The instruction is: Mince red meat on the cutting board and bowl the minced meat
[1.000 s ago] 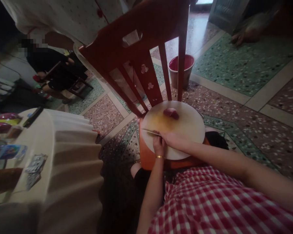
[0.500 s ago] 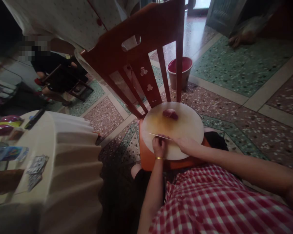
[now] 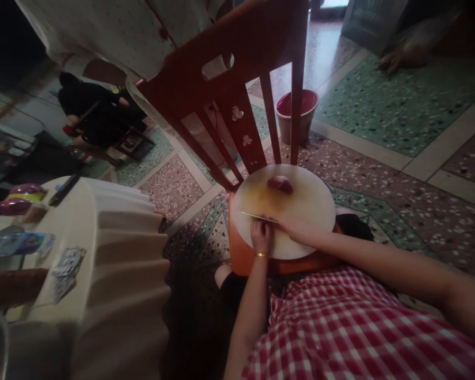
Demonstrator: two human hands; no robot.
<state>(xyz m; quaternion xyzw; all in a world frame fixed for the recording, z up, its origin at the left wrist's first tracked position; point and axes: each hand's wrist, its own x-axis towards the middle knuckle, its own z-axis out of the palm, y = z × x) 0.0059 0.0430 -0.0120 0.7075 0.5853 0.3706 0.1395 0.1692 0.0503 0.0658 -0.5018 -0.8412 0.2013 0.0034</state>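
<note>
A round pale cutting board [image 3: 301,211] rests on the seat of a wooden chair. My right hand [image 3: 295,230] grips a knife [image 3: 253,215], its thin blade pointing left across the board. Just on the near side of the blade, my left hand [image 3: 261,235], with a gold band at the wrist, has its fingers curled down on a dark red piece of meat [image 3: 274,220]. Fingers and blade hide most of that piece. Farther back on the board lies another chunk of raw meat [image 3: 280,183], touched by neither hand.
The chair's slatted back [image 3: 237,89] rises beyond the board. Behind it stands a bucket [image 3: 298,119] with a red liner. To the left is a cloth-covered table [image 3: 83,237] holding a dark-handled object [image 3: 64,190] and packets [image 3: 68,269]. A person [image 3: 91,111] sits farther back.
The view has shifted slightly. Relative to the board, the knife and right hand have moved a little left and away from me. The left hand stays curled at the meat.
</note>
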